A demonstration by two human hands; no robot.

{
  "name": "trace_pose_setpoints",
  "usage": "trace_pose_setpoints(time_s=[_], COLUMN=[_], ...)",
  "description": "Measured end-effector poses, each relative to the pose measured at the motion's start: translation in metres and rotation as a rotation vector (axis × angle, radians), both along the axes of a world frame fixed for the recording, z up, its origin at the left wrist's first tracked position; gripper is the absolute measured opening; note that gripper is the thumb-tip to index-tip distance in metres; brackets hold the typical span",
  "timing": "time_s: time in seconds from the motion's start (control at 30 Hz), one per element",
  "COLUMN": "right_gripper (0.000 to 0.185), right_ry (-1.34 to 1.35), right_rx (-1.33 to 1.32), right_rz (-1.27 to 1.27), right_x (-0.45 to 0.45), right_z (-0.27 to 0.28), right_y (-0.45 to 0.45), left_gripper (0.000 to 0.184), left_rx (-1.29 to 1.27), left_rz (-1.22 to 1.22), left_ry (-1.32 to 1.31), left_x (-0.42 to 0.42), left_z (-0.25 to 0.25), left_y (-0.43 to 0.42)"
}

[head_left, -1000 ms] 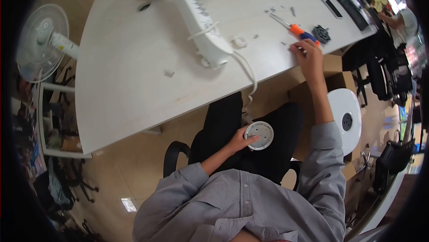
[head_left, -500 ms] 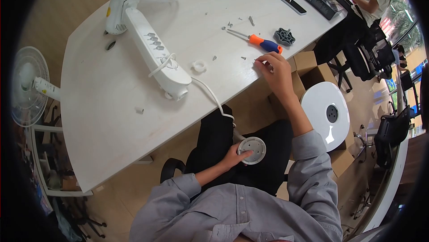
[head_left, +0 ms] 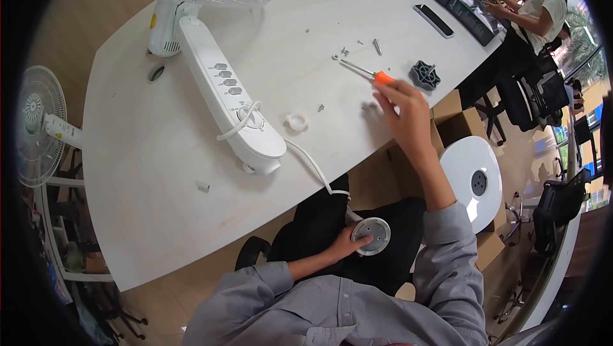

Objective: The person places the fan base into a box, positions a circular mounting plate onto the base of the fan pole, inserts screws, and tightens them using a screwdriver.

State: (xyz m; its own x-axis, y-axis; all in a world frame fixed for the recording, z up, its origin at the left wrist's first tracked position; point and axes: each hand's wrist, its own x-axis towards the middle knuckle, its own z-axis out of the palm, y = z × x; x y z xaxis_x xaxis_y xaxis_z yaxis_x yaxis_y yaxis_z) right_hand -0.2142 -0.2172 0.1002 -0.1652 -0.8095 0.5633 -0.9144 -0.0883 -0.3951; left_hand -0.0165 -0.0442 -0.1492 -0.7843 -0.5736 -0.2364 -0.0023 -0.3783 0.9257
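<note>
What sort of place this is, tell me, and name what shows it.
Most likely a shared office or workroom: a large white table bearing a fan and an orange-handled screwdriver, with black office chairs standing around.

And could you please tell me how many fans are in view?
2: a white fan on the table, and a second fan past its left edge in the picture. Others could be hidden.

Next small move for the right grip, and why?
Probably lift the orange-handled metal screwdriver with the right grip: that grip sits over its handle, and the left grip holds the round pale plastic flange, its holed face exposed.
</note>
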Motion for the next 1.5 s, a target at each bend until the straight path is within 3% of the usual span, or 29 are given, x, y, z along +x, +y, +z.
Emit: trace_pose_setpoints(time_s=[0.17,0.23,0.43,0.73,0.87,0.93,0.97,1.07,1.13,1.17,1.27,1.47,1.5], right_gripper=[0.022,0.025,0.017,0.013,0.028,0.036,0.037,0.028,0.02,0.017,0.016,0.016,0.017], right_ry=[0.141,0.15,0.183,0.015,-0.872,-1.052,-1.185,-1.791,-2.352,-2.489,-2.634,-2.566,-2.548], right_rx=[0.108,0.197,0.416,0.091,0.018,0.08,0.072,0.147,-0.006,-0.075,-0.169,-0.267,-0.261], right_rz=[0.067,0.052,0.149,0.164,0.388,0.421,0.386,0.427,0.36,0.349,0.191,-0.059,0.018], right_x=[-0.011,-0.015,-0.021,-0.027,-0.035,-0.032,-0.024,0.004,0.032,0.045,0.064,0.065,0.062], right_z=[0.022,0.019,0.015,0.022,0.047,0.041,0.021,-0.056,-0.098,-0.112,-0.139,-0.139,-0.143], right_y=[-0.086,-0.119,-0.15,-0.137,-0.042,0.046,0.091,0.2,0.249,0.266,0.304,0.319,0.324], left_gripper=[0.054,0.054,0.056,0.055,0.052,0.046,0.045,0.043,0.042,0.042,0.041,0.036,0.036], left_rx=[0.103,0.028,0.053,-0.002,0.127,0.15,0.289,0.291,0.233,0.23,0.225,0.239,0.24], left_rz=[-0.026,0.005,0.018,0.054,0.056,0.014,-0.041,-0.037,-0.048,-0.063,-0.104,-0.163,-0.175], left_ry=[-0.009,0.037,0.041,0.042,0.001,0.019,0.027,0.034,0.023,0.016,-0.011,-0.025,-0.024], left_x=[0.0,-0.001,0.003,0.004,0.005,0.005,0.007,0.003,0.003,0.004,0.0,-0.016,-0.019], left_z=[-0.001,-0.007,-0.004,-0.019,0.001,-0.008,0.012,0.025,0.031,0.032,0.034,0.04,0.04], left_y=[0.002,0.005,0.0,0.004,0.001,0.001,-0.005,-0.008,-0.006,-0.005,-0.004,-0.003,-0.001])
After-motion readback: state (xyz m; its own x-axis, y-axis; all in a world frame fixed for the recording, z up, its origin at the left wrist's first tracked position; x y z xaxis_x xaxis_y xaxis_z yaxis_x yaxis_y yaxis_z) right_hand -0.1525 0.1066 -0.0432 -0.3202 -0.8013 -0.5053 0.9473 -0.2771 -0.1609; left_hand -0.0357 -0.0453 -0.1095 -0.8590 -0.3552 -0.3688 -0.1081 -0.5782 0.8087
